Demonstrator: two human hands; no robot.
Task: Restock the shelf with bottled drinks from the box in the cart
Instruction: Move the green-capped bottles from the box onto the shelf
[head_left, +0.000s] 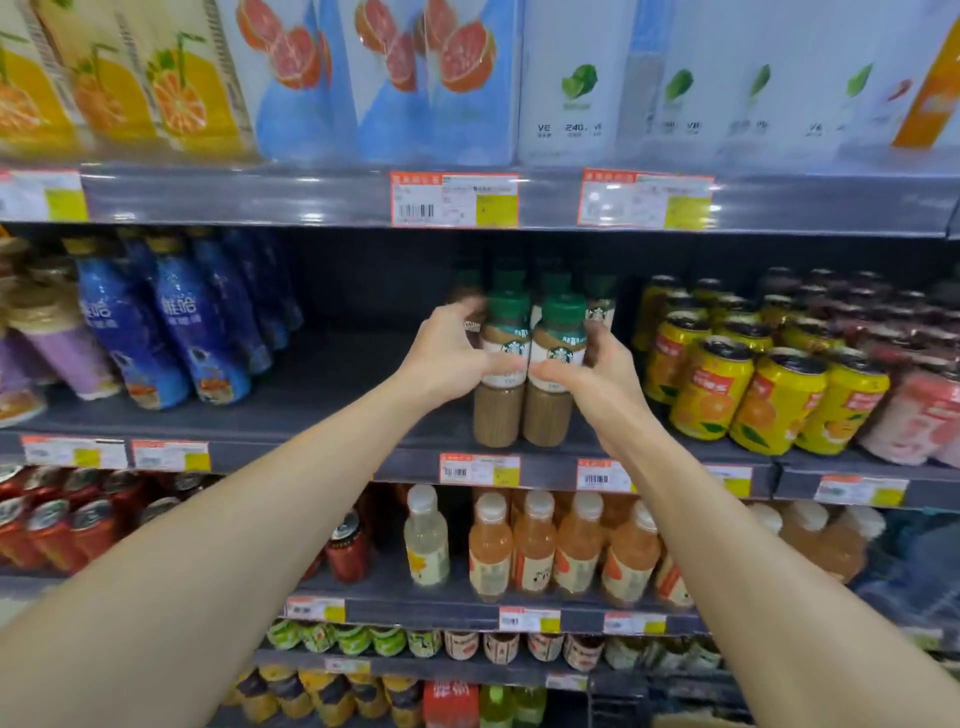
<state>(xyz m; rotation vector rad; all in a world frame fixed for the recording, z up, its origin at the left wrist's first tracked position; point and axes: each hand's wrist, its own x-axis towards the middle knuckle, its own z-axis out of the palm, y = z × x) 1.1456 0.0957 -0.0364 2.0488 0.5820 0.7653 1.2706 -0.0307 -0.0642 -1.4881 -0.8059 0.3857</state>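
Frame centre: left hand (451, 358) and right hand (597, 371) each grasp coffee bottle, left bottle (502, 364), right bottle (551, 366), upright on shelf (332, 415).

two bare forearms, hands (452, 358) without gloves.

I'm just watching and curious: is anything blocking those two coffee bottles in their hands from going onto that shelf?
Nothing visible does. The left hand and right hand grip the two front coffee bottles, already at the front edge of the shelf, with more bottles of the same kind right behind.
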